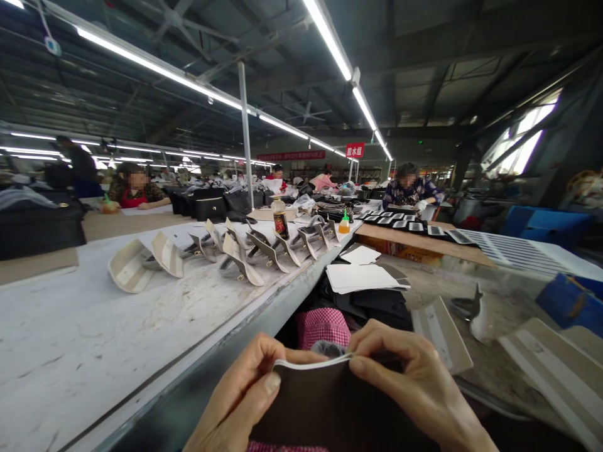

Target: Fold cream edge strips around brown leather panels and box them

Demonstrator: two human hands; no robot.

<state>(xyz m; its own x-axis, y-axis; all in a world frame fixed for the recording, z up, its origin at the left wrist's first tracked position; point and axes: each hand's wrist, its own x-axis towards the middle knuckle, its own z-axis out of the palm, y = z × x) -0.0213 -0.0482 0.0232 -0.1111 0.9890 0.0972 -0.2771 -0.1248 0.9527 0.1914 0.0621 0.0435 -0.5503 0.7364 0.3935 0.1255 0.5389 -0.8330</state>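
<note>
Both hands' grip (311, 364) pinches dark sheet (330, 402) beside white workbench (94, 351).

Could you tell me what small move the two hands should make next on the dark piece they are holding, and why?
Probably slide both pinches outward along the top edge. The left hand and right hand pinch the dark piece at its pale top edge, thumbs in front, with only the middle stretch between them pressed so far.

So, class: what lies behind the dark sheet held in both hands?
Behind the dark sheet, pinched by the left hand and right hand, show a pink checked cloth and dark pieces. Their lower parts are covered by the sheet.
</note>
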